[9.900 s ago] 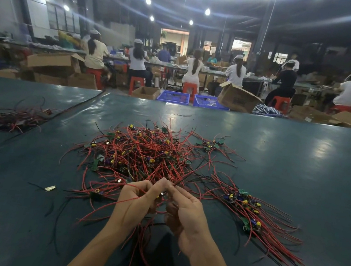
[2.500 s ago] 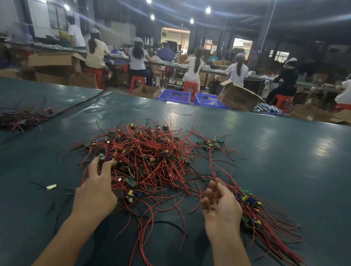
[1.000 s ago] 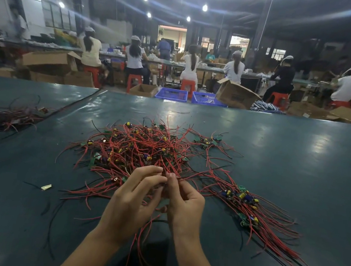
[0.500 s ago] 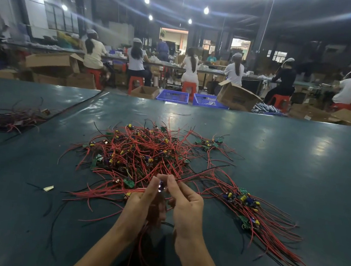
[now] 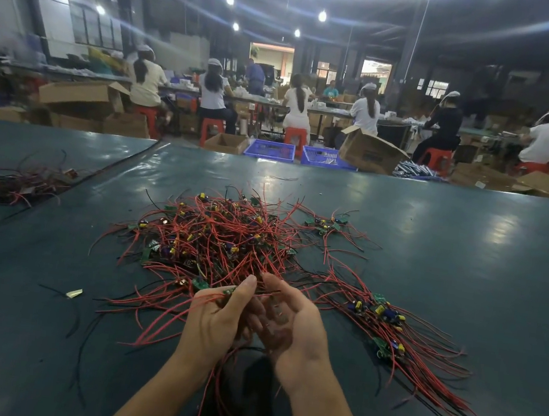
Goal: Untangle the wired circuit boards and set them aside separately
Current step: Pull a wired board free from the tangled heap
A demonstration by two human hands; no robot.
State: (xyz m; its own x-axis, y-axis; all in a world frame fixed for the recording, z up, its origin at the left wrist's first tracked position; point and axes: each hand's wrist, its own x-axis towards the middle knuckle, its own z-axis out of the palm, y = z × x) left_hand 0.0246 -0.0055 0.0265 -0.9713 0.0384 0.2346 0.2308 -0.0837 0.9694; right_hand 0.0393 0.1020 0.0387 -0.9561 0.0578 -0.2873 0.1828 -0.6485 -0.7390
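A dark green table (image 5: 466, 266) carried a small pale scrap (image 5: 74, 293) near its left side. Beyond its far edge stood 2 blue crates (image 5: 269, 149), a tilted cardboard box (image 5: 366, 150), red stools (image 5: 212, 127) and seated workers (image 5: 211, 91) facing away.

No text, label, number or sign can be read anywhere, since the only print in sight, a dark block on the tilted brown cardboard box (image 5: 370, 152) at one o'clock, is too blurred to make out.

tangled heap of green circuit boards (image 5: 214, 235) with red wires on the desk (image 5: 468, 249), separate row (image 5: 381, 314) fanned out to its right, one board (image 5: 230, 291) held at its near edge
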